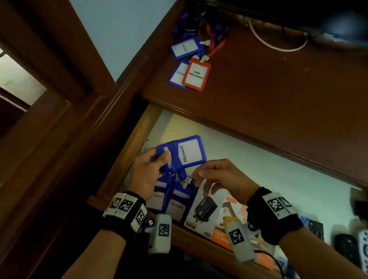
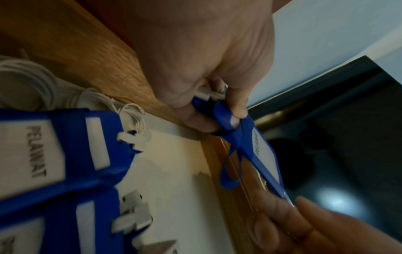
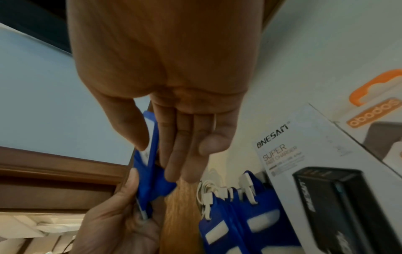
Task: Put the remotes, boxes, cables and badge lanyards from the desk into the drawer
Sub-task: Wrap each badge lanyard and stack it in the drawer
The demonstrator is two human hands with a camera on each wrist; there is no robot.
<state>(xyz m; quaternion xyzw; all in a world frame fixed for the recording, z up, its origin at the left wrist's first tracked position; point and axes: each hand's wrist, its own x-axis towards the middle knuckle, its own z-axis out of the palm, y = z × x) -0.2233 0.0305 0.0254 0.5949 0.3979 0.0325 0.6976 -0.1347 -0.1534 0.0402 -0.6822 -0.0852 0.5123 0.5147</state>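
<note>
— Blue, is it, the badge holder (image 1: 185, 152) being handled?

— Blue, with a white card reading PELAWAT. It hangs in the air over the left end of the open drawer (image 1: 123, 157), held between both hands.

— How does each hand have it?

— The left hand (image 1: 149, 171) has its fingers curled round the holder's left edge and the folded blue strap (image 2: 230, 165), thumb on top. The right hand (image 1: 222, 176) pinches the holder's lower corner between its thumb and nearly straight fingers (image 3: 178, 154).

— And beneath it?

— More blue badge holders (image 1: 172, 202) lie flat on the drawer's pale floor, their white clips pointing toward the far side. A coil of white cable (image 2: 28, 82) sits against the left wall of the drawer, beside them.

— To the right?

— A white charger box (image 1: 203, 212) marked ONESAM touches those holders, and an orange-and-white box (image 1: 232, 203) lies partly under the right wrist. Farther right, at the near edge, are remotes (image 1: 359, 249), one dark and one pale with many buttons; they are blurred.

— Anything on the desk?

— Yes. On the wooden desk top (image 1: 285, 91), far left, lie two more blue holders (image 1: 184, 48) and a red holder (image 1: 196, 74) reading PAS PELAWAT, with lanyards (image 1: 212, 33) tangled behind them. A white cable (image 1: 281, 47) loops at the far edge, below a dark screen.
</note>
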